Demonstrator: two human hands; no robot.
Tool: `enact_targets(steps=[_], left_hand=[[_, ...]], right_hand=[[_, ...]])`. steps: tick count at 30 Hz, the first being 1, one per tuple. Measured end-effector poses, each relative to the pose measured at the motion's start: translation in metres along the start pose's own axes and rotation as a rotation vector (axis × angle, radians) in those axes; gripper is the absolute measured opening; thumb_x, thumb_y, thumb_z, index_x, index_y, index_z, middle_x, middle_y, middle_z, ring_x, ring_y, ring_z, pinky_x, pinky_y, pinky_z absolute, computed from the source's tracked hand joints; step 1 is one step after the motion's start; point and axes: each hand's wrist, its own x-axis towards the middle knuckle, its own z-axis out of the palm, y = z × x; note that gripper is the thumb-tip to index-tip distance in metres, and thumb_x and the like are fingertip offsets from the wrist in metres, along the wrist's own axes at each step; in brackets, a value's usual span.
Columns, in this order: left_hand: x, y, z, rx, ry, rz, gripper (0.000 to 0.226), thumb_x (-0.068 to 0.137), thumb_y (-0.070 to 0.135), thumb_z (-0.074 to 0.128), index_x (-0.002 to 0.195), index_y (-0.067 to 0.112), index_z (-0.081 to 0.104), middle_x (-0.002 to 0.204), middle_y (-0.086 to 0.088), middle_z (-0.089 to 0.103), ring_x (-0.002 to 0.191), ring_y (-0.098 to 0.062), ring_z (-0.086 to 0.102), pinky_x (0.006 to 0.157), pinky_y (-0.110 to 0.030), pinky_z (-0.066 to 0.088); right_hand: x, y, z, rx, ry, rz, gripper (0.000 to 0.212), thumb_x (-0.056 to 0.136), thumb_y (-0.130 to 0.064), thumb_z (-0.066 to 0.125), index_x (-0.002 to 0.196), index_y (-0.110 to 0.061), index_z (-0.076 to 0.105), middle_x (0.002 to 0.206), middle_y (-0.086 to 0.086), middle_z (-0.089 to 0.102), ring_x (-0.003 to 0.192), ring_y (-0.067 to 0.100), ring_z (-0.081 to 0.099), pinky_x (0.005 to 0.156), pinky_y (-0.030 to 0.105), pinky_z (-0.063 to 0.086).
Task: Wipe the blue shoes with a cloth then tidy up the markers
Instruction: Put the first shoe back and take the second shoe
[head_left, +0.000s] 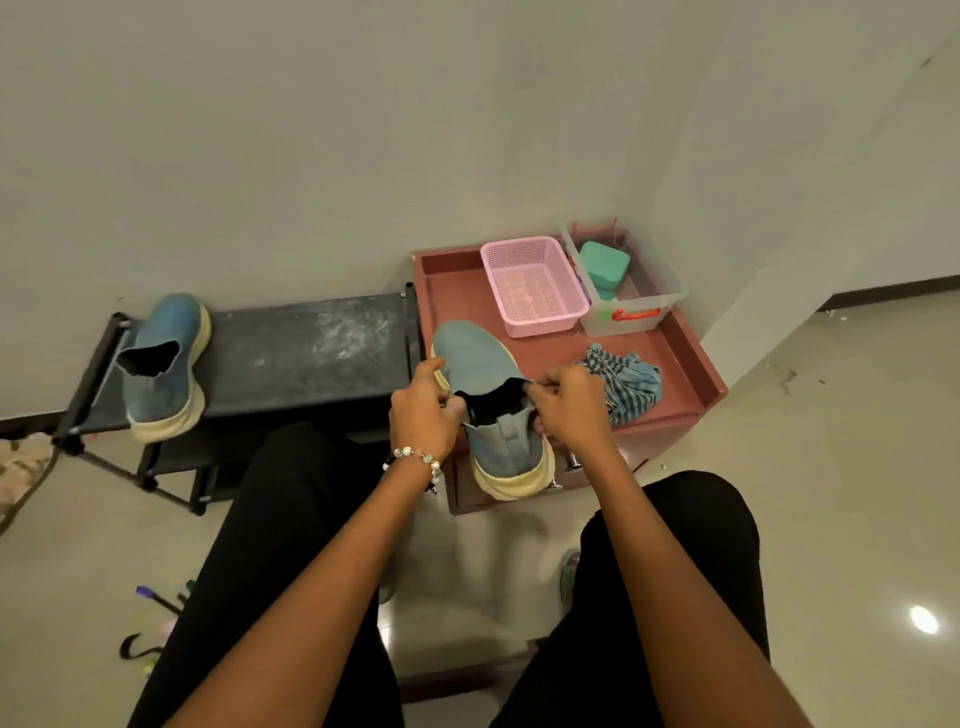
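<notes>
Head view: a blue shoe (485, 395) is held between both hands over the front edge of a reddish-brown cabinet top (457, 291), its toe pointing away and its cream sole toward the person; the left hand (423, 410) is curled round the shoe's left side at the collar, a beaded bracelet (415, 457) being worn on that wrist; the right hand (569, 410) is clenched on the right edge of the collar, fingers pinching the fabric. A second blue shoe (166, 364) is seen lying on the top tier of a black rack (311, 348) to the left, well apart from the first. A striped cloth (626, 382) is crumpled on the cabinet top just beside the right hand; whether it is touched cannot be told. At the back of the cabinet top a pink mesh basket (535, 283) is set, with nothing seen in it; beside it, to the right, a clear plastic box (631, 291) with an orange-red latch is placed, a green block-shaped object (602, 267) being held inside; other contents are too blurred to tell. Markers (156, 597) are scattered on the floor at lower left, partly hidden by a black trouser leg (270, 545).
</notes>
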Motion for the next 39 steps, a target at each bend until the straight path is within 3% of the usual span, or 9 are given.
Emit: enact_targets(steps=[4, 7, 12, 20, 25, 31, 34, 36, 39], left_hand=[[0.004, -0.011, -0.035, 0.036, 0.042, -0.249, 0.019, 0.083, 0.026, 0.065, 0.090, 0.009, 0.070, 0.084, -0.011, 0.069, 0.079, -0.029, 0.063, 0.063, -0.029, 0.043], [0.023, -0.030, -0.072, 0.086, 0.110, -0.281, 0.018, 0.087, 0.019, 0.062, 0.069, 0.014, 0.066, 0.073, -0.011, 0.066, 0.067, -0.027, 0.055, 0.061, -0.031, 0.045], [0.088, -0.083, -0.125, 0.163, 0.214, -0.172, 0.017, 0.090, 0.020, 0.058, 0.092, 0.012, 0.073, 0.089, -0.018, 0.071, 0.090, -0.039, 0.063, 0.072, -0.039, 0.048], [0.180, -0.190, -0.158, 0.272, 0.278, -0.257, 0.022, 0.093, 0.016, 0.055, 0.110, 0.011, 0.069, 0.101, -0.020, 0.069, 0.096, -0.041, 0.062, 0.081, -0.043, 0.050], [0.208, -0.242, -0.161, 0.228, 0.199, -0.209, 0.024, 0.093, 0.010, 0.055, 0.113, 0.006, 0.068, 0.101, -0.020, 0.070, 0.095, -0.036, 0.065, 0.087, -0.039, 0.050], [0.196, -0.246, -0.182, -0.067, 0.254, -0.203, 0.024, 0.097, 0.017, 0.053, 0.116, 0.011, 0.066, 0.097, -0.009, 0.072, 0.081, -0.023, 0.070, 0.080, -0.037, 0.057], [0.186, -0.241, -0.210, -0.220, 0.576, -0.287, 0.015, 0.096, 0.018, 0.053, 0.102, 0.018, 0.067, 0.079, -0.006, 0.071, 0.065, -0.021, 0.068, 0.063, -0.034, 0.059], [0.189, -0.248, -0.228, -0.072, 0.733, -0.422, 0.019, 0.095, 0.025, 0.056, 0.104, 0.014, 0.068, 0.088, -0.007, 0.072, 0.081, -0.024, 0.069, 0.076, -0.030, 0.054], [0.203, -0.266, -0.239, 0.015, 0.464, -0.765, 0.060, 0.088, 0.045, 0.061, 0.130, 0.004, 0.053, 0.126, -0.017, 0.059, 0.118, -0.033, 0.054, 0.094, -0.037, 0.043]], right_hand=[[-0.019, -0.042, 0.033, 0.122, 0.054, -0.091, 0.023, 0.077, -0.020, 0.052, 0.061, -0.004, 0.056, 0.051, 0.014, 0.058, 0.052, 0.036, 0.060, 0.052, 0.048, 0.051], [-0.022, -0.078, 0.063, 0.202, 0.002, -0.115, 0.019, 0.085, -0.010, 0.053, 0.071, -0.002, 0.062, 0.055, 0.010, 0.060, 0.049, 0.024, 0.062, 0.048, 0.032, 0.051], [0.019, -0.133, 0.136, 0.293, -0.114, -0.082, 0.019, 0.091, -0.004, 0.049, 0.086, -0.001, 0.068, 0.067, 0.015, 0.067, 0.046, 0.015, 0.063, 0.045, 0.020, 0.049], [0.093, -0.169, 0.274, 0.316, -0.328, 0.030, 0.018, 0.095, -0.005, 0.051, 0.096, 0.004, 0.067, 0.082, 0.018, 0.070, 0.051, 0.012, 0.065, 0.050, 0.017, 0.053], [0.098, -0.162, 0.333, 0.279, -0.297, 0.030, 0.018, 0.096, -0.006, 0.049, 0.100, 0.002, 0.065, 0.085, 0.018, 0.068, 0.062, 0.021, 0.068, 0.051, 0.012, 0.051], [0.095, -0.173, 0.347, 0.106, -0.111, -0.068, 0.021, 0.096, -0.018, 0.051, 0.094, -0.004, 0.067, 0.080, 0.013, 0.068, 0.074, 0.028, 0.063, 0.068, 0.036, 0.051], [0.092, -0.210, 0.337, 0.153, 0.014, -0.290, 0.020, 0.094, -0.010, 0.049, 0.093, -0.002, 0.068, 0.086, 0.012, 0.067, 0.081, 0.025, 0.059, 0.069, 0.033, 0.042], [0.087, -0.237, 0.347, 0.201, -0.103, -0.377, 0.021, 0.094, -0.009, 0.050, 0.102, -0.001, 0.068, 0.092, 0.013, 0.070, 0.085, 0.026, 0.062, 0.076, 0.036, 0.048], [0.082, -0.262, 0.380, 0.135, -0.426, -0.262, 0.022, 0.095, -0.022, 0.053, 0.103, -0.005, 0.064, 0.090, 0.016, 0.069, 0.076, 0.029, 0.067, 0.070, 0.039, 0.056]])
